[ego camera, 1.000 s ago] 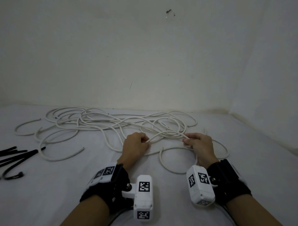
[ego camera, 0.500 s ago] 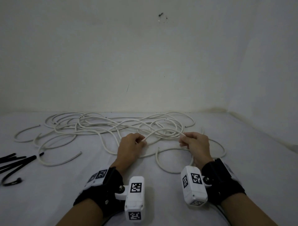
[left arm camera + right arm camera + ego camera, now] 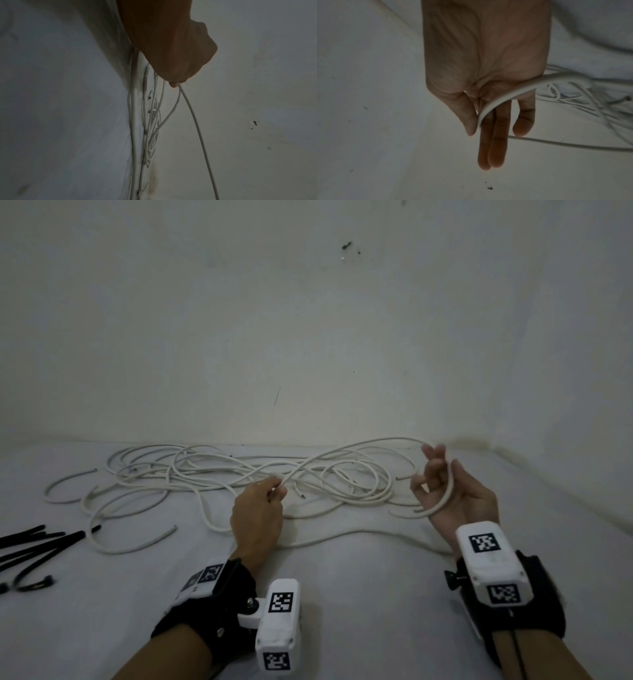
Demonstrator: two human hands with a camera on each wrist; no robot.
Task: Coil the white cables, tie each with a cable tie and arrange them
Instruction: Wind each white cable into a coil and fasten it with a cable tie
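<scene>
Thin white round plastic-sheathed cable (image 3: 342, 450), arching off the tangled pile (image 3: 222, 474) at 12 o'clock, looks light, springy, slick, so I'd grip near its end: left hand (image 3: 258, 515) pinches it with curled fingertips, while right hand (image 3: 455, 494), 2 o'clock, palm up, fingers loosely apart, thumb-pins it.

No legible text or numbers, black-and-white square code markers (image 3: 281, 603) on white wrist camera housings (image 3: 276, 632)

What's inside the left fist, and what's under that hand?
The left hand pinches one white cable, which exits at its fingers. Loose strands run beneath it on the white surface. The cable's path inside is hidden.
</scene>
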